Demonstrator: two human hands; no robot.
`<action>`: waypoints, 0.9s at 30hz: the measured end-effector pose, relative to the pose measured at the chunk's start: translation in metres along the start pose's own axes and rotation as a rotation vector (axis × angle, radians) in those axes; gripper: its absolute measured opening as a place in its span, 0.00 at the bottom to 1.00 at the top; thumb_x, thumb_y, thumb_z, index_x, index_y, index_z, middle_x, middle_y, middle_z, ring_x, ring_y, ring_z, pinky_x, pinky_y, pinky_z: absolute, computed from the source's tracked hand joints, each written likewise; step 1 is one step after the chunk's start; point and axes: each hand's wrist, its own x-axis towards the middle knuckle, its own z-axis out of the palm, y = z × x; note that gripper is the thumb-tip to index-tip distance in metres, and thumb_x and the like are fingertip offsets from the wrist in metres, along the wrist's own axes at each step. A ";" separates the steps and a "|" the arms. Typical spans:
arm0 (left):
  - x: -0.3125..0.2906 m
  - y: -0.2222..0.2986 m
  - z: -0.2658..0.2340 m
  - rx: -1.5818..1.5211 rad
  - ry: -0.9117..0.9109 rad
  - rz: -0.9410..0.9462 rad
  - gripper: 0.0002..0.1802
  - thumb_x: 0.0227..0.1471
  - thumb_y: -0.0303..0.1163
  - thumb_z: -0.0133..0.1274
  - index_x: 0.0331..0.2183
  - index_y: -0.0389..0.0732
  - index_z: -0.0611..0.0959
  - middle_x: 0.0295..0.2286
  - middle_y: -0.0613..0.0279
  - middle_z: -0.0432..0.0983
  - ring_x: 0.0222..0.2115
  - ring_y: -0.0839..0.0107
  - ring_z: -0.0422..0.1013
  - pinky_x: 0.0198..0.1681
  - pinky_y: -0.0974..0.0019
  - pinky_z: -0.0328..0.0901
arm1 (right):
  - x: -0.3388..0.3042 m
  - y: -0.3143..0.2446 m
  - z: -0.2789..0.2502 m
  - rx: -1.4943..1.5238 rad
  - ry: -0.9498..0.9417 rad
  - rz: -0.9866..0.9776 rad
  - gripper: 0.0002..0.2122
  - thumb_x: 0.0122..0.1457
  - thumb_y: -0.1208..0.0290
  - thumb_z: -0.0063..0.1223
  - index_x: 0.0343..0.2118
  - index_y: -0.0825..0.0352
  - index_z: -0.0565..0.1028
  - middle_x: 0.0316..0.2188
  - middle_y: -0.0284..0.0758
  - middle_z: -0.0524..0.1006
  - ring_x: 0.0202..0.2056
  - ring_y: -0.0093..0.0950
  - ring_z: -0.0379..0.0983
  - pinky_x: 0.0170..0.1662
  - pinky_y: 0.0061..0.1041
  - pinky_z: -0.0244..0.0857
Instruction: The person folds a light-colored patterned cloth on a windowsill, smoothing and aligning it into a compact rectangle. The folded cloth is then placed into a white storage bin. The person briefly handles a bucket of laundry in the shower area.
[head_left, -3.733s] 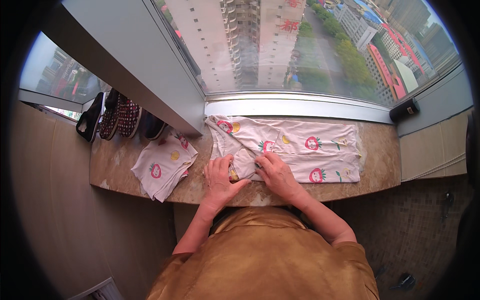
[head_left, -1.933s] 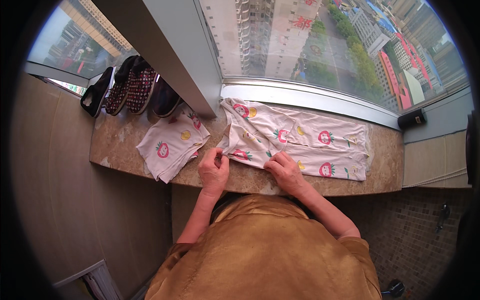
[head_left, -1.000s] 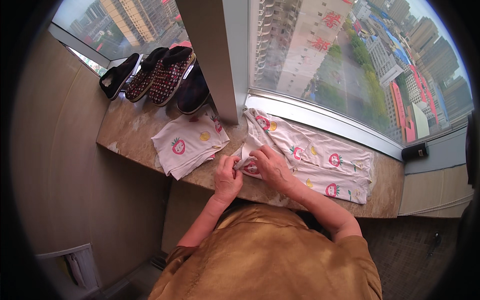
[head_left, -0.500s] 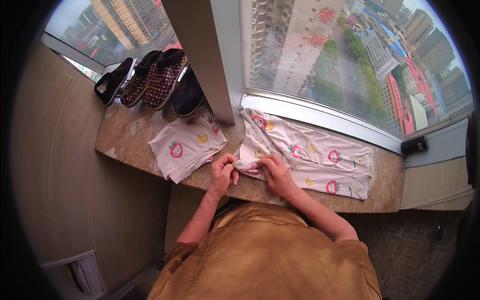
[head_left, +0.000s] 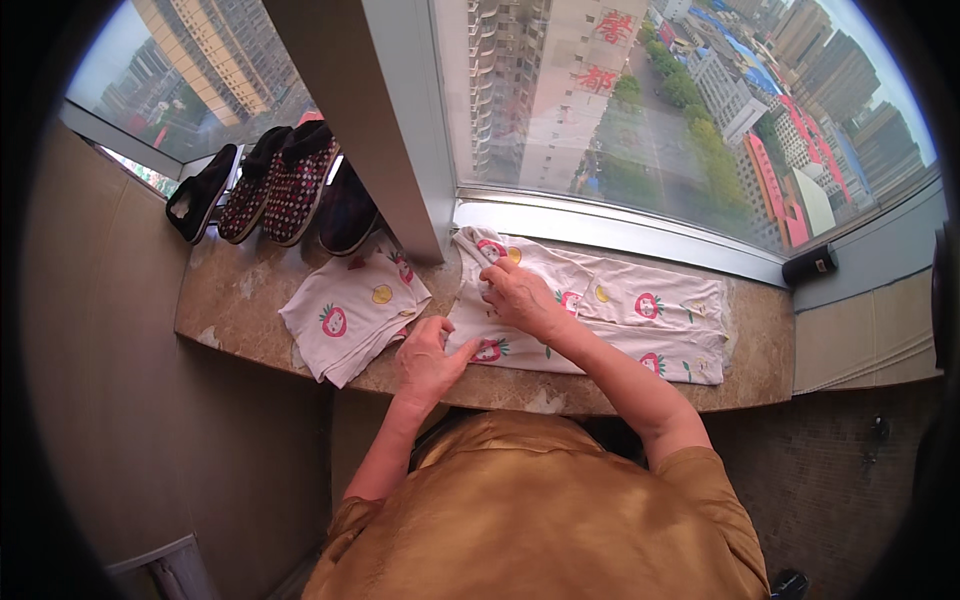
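A long pale-pink garment (head_left: pixel 625 335) with strawberry and lemon prints lies spread along the stone sill in front of me. My right hand (head_left: pixel 522 298) reaches across it, fingers pinched on the fabric near its far left corner. At the garment's near left edge is my left hand (head_left: pixel 424 364), its thumb and fingers apart and the thumb tip against the cloth. Just left of that hand sits a smaller folded cloth (head_left: pixel 345 305) with the same print. The right hand's fingertips are partly hidden by the hand itself.
Several shoes lean in a row at the far left: a dark one (head_left: pixel 203 195), dotted ones (head_left: pixel 300 190) and another dark one (head_left: pixel 345 212). A window pillar (head_left: pixel 385 130) rises behind the cloths. A black cylinder (head_left: pixel 810 265) stands at the sill's (head_left: pixel 765 345) right end.
My right hand has moved from the garment's near edge to its far left corner. The left hand has let go of its pinch and opened. The near left corner now lies flatter.
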 end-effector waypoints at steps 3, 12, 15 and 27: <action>0.001 -0.013 0.010 -0.012 0.010 0.018 0.20 0.41 0.39 0.71 0.32 0.42 0.79 0.27 0.61 0.74 0.28 0.59 0.73 0.33 0.56 0.67 | 0.004 -0.010 -0.005 -0.004 -0.065 -0.010 0.13 0.53 0.70 0.60 0.42 0.65 0.75 0.35 0.40 0.76 0.37 0.43 0.77 0.39 0.39 0.71; 0.005 -0.019 0.016 -0.246 0.070 0.143 0.11 0.43 0.21 0.63 0.31 0.39 0.78 0.25 0.60 0.71 0.27 0.60 0.70 0.34 0.59 0.65 | 0.001 -0.007 -0.004 0.215 -0.056 0.069 0.09 0.49 0.72 0.63 0.33 0.65 0.76 0.32 0.38 0.76 0.36 0.43 0.76 0.38 0.38 0.70; 0.008 -0.020 0.018 -0.260 0.139 0.172 0.13 0.44 0.18 0.61 0.34 0.39 0.79 0.27 0.60 0.70 0.27 0.62 0.69 0.34 0.61 0.64 | 0.002 -0.011 -0.021 0.537 -0.085 0.324 0.09 0.50 0.77 0.61 0.34 0.66 0.74 0.29 0.33 0.75 0.24 0.28 0.75 0.27 0.29 0.68; 0.018 -0.029 0.031 -0.053 0.106 0.137 0.12 0.47 0.23 0.59 0.37 0.41 0.79 0.33 0.54 0.72 0.37 0.50 0.72 0.40 0.52 0.66 | -0.016 0.005 -0.042 0.495 -0.041 0.115 0.13 0.52 0.82 0.59 0.42 0.66 0.75 0.30 0.28 0.70 0.26 0.20 0.72 0.27 0.22 0.66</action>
